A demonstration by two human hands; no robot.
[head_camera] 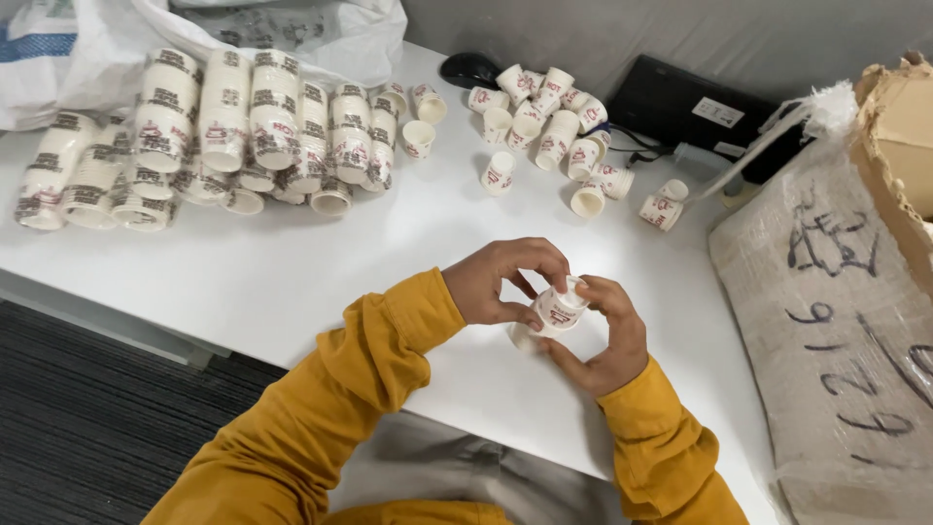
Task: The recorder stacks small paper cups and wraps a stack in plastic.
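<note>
On the white tabletop (292, 262), long nested rows of small printed white paper cups (224, 126) are already laid at far left — loose single cups (554, 126) are left scattered farther right. A short cup stack (552, 313) is gripped between left hand (501, 282) and right hand (607, 335), fingers curled around it, near the table's front edge.

Left hand (501, 282) and right hand (607, 335) hold perhaps two nested paper cups (556, 311) over white table (292, 282).

Both arms clad in mustard-yellow long sleeves (389, 340), fabric creased, cuffs bunched at the wrists. Grey trousers (466, 472) visible below. Hands bare.
</note>
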